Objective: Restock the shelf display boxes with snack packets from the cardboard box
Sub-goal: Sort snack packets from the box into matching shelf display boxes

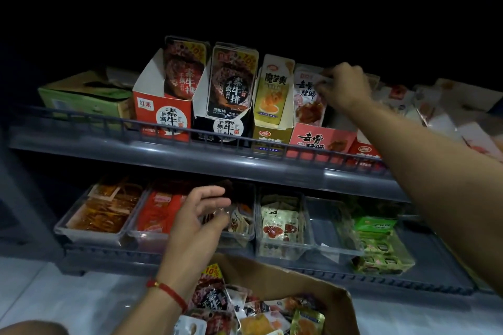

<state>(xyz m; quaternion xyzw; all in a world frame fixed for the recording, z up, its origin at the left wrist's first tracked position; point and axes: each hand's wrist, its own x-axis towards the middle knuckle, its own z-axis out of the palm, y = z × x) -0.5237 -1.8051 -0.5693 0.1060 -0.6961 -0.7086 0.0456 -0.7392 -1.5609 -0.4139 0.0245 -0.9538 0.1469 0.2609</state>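
My right hand (344,87) reaches up to the top shelf and pinches the upper edge of a white and red snack packet (309,102). That packet stands in the pink display box (317,139). My left hand (198,215), with a red string on its wrist, hovers in front of the lower shelf's clear bins. Its fingers are loosely curved, and it is too blurred to tell whether it holds a thin packet. The cardboard box (321,291) sits at the bottom, open and full of mixed snack packets (212,296).
The top shelf carries a green carton (81,98), a red display box (163,111), a black one (220,128) and a yellow one (268,136) behind a low rail (190,130). Clear bins (89,234) of packets line the lower shelf. Loose packets (402,100) lie at the far right.
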